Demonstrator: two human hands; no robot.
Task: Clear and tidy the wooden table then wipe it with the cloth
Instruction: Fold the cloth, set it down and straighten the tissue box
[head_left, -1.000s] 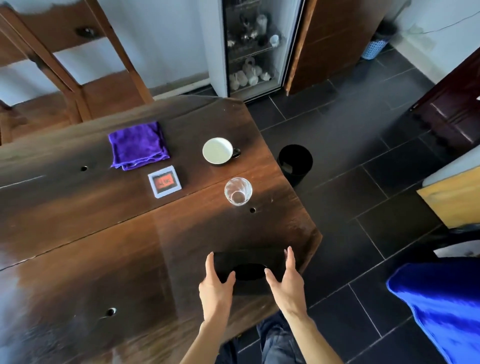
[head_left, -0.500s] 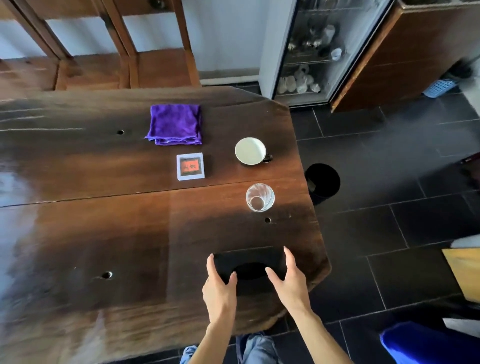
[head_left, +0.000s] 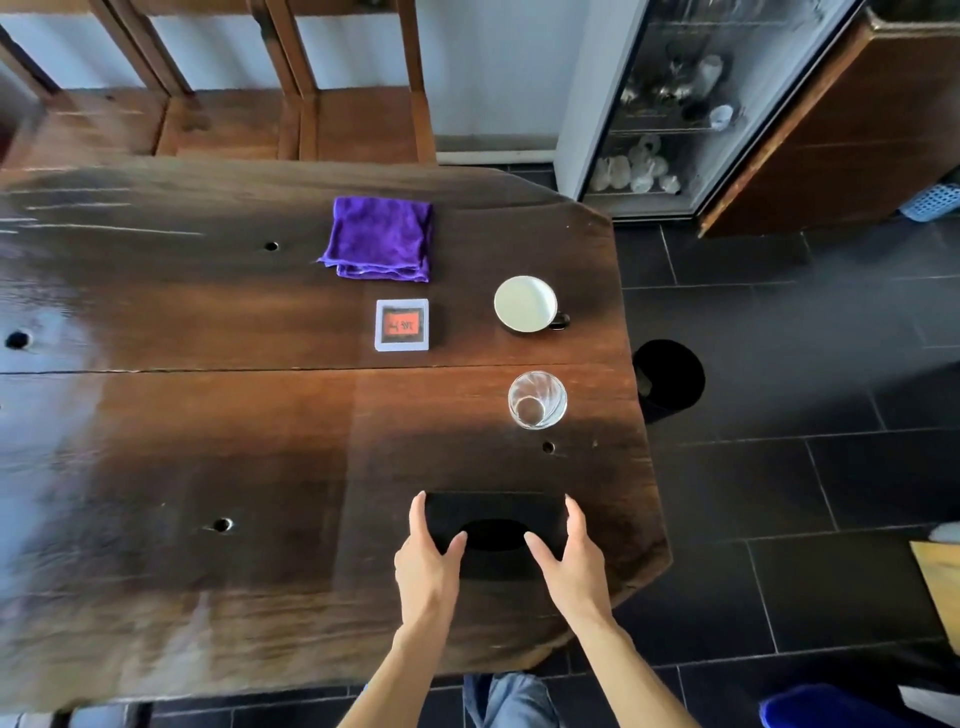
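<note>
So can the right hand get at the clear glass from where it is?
Probably yes: the right hand rests at the black box, and only bare table lies between it and the glass.

We've got both forearms reaching forward side by side, left hand and right hand set apart, palms turned toward each other, fingers straight and pointing ahead, thumbs angled inward, neither one curled around anything
</note>
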